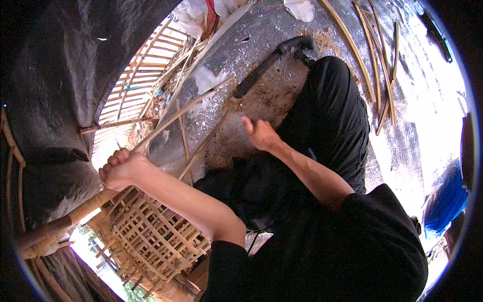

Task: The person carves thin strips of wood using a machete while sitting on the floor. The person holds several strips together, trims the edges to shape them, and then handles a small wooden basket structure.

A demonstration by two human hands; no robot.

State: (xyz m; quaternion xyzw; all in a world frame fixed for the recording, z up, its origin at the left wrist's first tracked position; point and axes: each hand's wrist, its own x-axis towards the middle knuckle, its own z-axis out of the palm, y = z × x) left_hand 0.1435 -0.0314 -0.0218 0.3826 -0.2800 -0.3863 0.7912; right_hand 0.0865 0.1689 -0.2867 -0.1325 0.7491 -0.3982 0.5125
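Observation:
My left hand (123, 168) is closed in a fist at the left. A long split bamboo strip (183, 113) runs from it up and right over the ground sheet. A small thin tip sticks up by its knuckles; I cannot make out what it is. My right hand (261, 135) hovers before my bent knee, thumb stretched out and the other fingers loosely bent; nothing shows in it. Another strip (209, 138) slants between the hands. Beyond them lies a dark machete-like tool (259, 75) with a wide blade and a black curved end.
Several loose bamboo strips (380, 60) lie at the far right on the shiny dark sheet (266, 20). A woven bamboo lattice (156, 234) stands below my left forearm, beside a thick bamboo pole (83, 211). Dark sheeting (55, 65) hangs at the left; a blue bundle (445, 201) lies right.

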